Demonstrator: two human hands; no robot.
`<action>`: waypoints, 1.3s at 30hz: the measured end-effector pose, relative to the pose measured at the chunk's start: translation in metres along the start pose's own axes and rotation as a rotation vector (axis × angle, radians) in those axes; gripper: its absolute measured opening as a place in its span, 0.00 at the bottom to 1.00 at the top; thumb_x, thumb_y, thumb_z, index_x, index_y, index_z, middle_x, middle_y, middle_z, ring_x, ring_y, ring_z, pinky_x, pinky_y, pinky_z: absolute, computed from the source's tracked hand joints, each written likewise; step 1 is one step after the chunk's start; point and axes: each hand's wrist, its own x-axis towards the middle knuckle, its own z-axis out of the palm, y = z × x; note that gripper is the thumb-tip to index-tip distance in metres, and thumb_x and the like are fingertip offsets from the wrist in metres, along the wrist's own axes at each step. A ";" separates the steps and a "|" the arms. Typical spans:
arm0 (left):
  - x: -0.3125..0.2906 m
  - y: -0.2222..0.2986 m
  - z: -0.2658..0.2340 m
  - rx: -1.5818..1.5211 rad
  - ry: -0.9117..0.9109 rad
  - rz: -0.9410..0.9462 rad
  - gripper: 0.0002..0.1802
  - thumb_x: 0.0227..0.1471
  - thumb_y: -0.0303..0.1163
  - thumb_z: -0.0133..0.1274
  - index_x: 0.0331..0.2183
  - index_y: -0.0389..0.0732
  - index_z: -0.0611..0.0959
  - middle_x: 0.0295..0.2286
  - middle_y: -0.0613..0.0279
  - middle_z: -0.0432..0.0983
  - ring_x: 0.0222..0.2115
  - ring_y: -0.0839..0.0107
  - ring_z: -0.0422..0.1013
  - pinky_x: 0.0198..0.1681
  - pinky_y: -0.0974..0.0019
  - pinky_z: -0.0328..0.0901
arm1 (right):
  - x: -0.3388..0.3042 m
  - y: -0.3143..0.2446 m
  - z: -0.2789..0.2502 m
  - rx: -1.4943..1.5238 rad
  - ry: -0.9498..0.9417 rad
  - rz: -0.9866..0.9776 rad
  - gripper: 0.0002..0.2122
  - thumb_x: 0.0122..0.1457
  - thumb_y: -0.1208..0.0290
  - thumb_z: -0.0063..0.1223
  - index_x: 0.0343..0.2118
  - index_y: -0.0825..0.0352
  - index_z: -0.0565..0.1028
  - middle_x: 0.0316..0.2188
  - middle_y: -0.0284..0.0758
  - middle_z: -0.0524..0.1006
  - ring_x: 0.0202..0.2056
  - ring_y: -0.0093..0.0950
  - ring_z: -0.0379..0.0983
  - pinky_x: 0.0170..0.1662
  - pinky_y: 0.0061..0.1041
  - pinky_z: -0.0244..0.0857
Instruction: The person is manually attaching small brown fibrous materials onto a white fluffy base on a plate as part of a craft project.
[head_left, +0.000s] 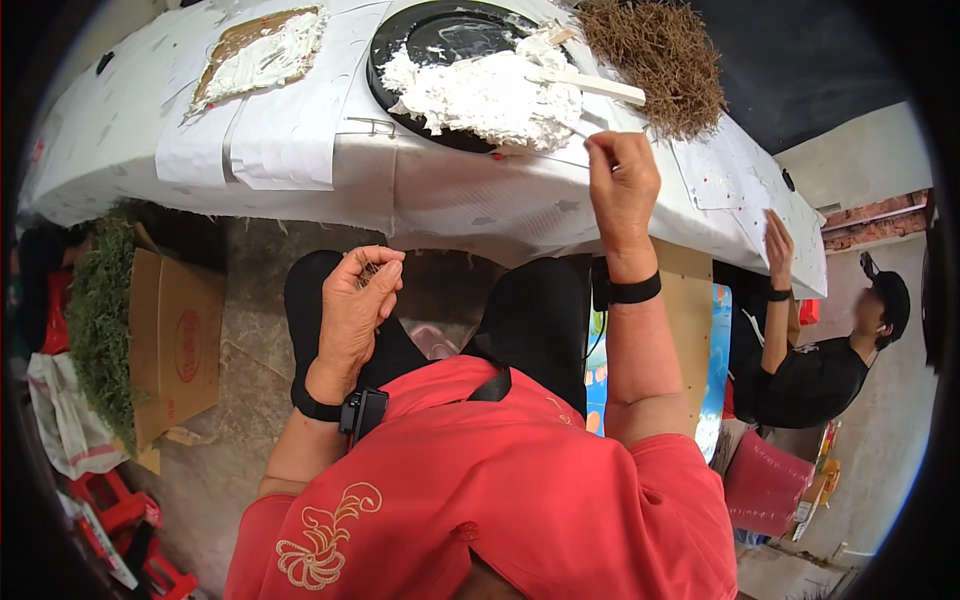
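Observation:
My left hand (362,298) is above my lap, its fingers curled round some thin brown twigs (368,273). My right hand (624,172) is raised at the table's near edge, thumb and fingers pinched together; whatever is between them is too small to make out. Just beyond its fingertips lies thick white paste (490,98), heaped in a round black tray (425,27) and reaching its near rim. A flat pale stick (600,87) rests across the paste. Right of the tray sits a heap of brown twigs (660,65).
A brown board (232,50) spread with white paste lies on white paper at the table's left. Under the table stands a cardboard box (185,335) beside green bristly stems (100,330). At the right a co-worker (815,375) in black reaches a hand to the table (460,190).

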 end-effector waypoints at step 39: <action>0.006 0.051 -0.022 0.112 0.206 0.029 0.07 0.57 0.30 0.52 0.38 0.41 0.77 0.24 0.67 0.69 0.14 0.86 0.58 0.13 0.83 0.48 | -0.004 0.010 0.020 0.440 0.094 0.454 0.04 0.54 0.75 0.58 0.28 0.70 0.76 0.19 0.32 0.73 0.20 0.22 0.67 0.26 0.19 0.61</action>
